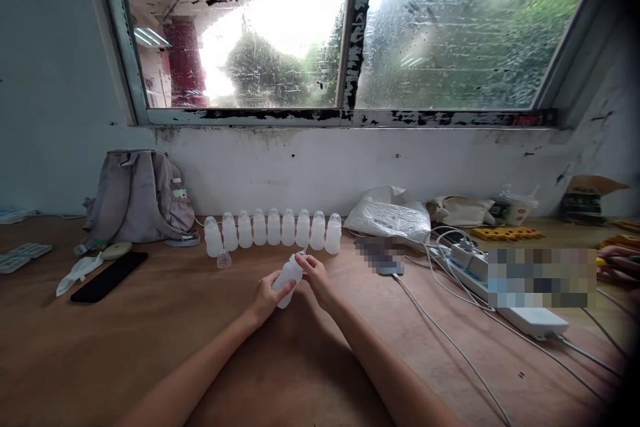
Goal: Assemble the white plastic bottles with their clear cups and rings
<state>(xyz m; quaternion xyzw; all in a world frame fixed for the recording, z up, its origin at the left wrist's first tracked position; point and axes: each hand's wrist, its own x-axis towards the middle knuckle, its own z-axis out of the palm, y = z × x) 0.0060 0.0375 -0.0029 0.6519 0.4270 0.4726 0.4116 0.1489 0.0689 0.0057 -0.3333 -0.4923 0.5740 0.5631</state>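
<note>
My left hand is wrapped round the body of a white, translucent baby bottle, which leans to the right above the table. At the top of that bottle, the fingers of my right hand are closed round its neck. A small clear piece shows just above those fingers; its kind is hard to make out. Behind my hands, a row of several similar baby bottles with clear dome caps stands upright. One loose clear cap sits on the table in front of the leftmost bottle.
Left on the wooden table are a grey backpack, a black phone and a white crumpled item. To the right lie a silver padded bag, a power strip and cables. Another person's hand shows at the right edge.
</note>
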